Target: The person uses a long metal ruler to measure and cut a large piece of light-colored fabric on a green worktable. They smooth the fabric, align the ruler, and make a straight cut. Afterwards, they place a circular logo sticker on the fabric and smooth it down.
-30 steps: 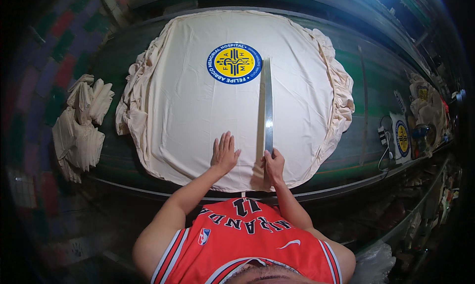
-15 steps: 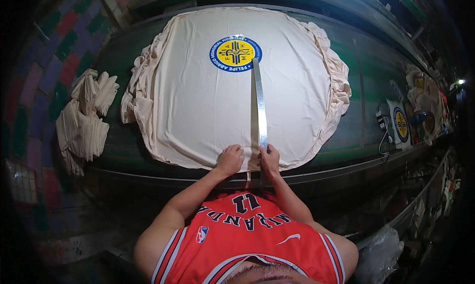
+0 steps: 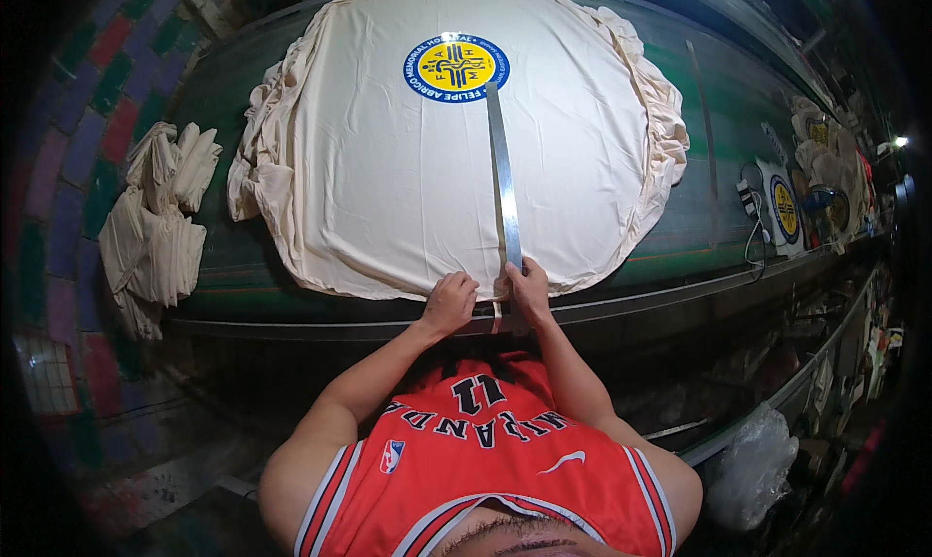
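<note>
A cream cloth (image 3: 388,188) with gathered, ruffled sides lies spread over the green table. Near its far edge is a round blue and yellow emblem (image 3: 456,67). From the emblem's lower right rim, a long metal ruler (image 3: 505,193) runs across the cloth toward me. My right hand (image 3: 529,290) is closed around the ruler's near end, thumb on top. Just to its left, my left hand (image 3: 449,303) rests at the cloth's near edge with curled fingers, seemingly pinching it; the fingertips are partly hidden. Between the hands a narrow strip (image 3: 497,316) hangs over the table edge.
Folded cream cloths (image 3: 155,236) are heaped at the table's left end. On the right are a board with a matching emblem (image 3: 782,207), a white cable (image 3: 752,217) and more cloth (image 3: 820,154). A clear plastic bag (image 3: 755,465) lies at the lower right.
The whole scene sits higher in the picture. Against the emblem, the ruler's far tip has shifted slightly left and nearer. Both hands stay at the cloth's near edge.
</note>
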Available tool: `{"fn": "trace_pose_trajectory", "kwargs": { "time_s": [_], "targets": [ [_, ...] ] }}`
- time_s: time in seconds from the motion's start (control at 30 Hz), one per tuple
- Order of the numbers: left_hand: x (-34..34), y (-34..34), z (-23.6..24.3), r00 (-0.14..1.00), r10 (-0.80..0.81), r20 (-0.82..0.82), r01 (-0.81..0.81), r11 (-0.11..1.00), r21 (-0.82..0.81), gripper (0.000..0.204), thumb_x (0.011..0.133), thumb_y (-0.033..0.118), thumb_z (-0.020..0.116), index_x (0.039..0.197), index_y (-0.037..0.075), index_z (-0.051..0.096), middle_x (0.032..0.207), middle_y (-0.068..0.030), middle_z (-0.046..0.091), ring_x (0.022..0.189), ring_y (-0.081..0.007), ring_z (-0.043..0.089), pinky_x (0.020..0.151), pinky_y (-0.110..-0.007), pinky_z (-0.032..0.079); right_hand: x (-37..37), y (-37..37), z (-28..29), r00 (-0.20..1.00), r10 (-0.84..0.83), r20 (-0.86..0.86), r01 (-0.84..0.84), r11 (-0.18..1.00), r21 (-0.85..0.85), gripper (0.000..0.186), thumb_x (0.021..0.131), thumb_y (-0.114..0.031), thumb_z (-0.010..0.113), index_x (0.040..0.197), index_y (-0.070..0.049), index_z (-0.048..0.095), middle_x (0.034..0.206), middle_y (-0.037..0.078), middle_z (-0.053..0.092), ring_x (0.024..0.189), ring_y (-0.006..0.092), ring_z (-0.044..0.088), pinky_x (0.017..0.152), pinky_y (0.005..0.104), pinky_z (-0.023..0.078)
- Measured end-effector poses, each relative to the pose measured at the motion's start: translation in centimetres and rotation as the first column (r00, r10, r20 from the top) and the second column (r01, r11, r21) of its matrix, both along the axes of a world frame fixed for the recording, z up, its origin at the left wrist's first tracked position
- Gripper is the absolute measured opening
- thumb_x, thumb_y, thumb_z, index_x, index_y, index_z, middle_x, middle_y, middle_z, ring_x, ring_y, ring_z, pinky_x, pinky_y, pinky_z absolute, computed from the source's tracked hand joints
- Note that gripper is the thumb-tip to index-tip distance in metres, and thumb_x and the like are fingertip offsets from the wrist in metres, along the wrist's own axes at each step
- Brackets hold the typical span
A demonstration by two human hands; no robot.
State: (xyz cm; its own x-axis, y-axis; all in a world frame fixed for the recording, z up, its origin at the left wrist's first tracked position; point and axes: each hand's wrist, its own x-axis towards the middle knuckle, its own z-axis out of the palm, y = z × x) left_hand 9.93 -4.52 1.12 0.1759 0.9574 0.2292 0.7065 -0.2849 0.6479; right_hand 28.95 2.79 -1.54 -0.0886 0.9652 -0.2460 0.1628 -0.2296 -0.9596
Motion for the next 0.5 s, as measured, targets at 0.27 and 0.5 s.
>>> {"fn": "trace_pose_trajectory", "kwargs": {
  "time_s": [0.27,0.5],
  "targets": [
    [0.4,-2.1,1.5,0.98,0.184,-0.08,-0.183,0.983,0.018,0.012,0.086,0.016,0.063,0.089,0.005,0.067,0.085,-0.0143,0.066,0.086,-0.0341,0.064,0.079,-0.047,0.049,0.8,-0.7,1.6,0.994,0.014,-0.109,-0.027,0.993,-0.118,0.038,0.095,-0.019,0.065,0.123,0.004,0.055,0.08,0.008,0.064,0.063,0.0129,0.06,0.051,0.0293,0.052],
    [1.1,-1.4,2.7,0.852,0.523,0.027,-0.357,0.619,-0.7,0.023,0.087,0.022,0.065,0.089,0.0,0.061,0.073,-0.0183,0.068,0.059,-0.03,0.068,0.064,-0.045,0.055,2.4,-1.2,3.4,0.96,0.036,-0.278,-0.088,0.98,-0.178,0.038,0.093,-0.014,0.065,0.125,0.003,0.053,0.083,0.01,0.066,0.063,0.0169,0.063,0.056,0.031,0.053]
  ]
}}
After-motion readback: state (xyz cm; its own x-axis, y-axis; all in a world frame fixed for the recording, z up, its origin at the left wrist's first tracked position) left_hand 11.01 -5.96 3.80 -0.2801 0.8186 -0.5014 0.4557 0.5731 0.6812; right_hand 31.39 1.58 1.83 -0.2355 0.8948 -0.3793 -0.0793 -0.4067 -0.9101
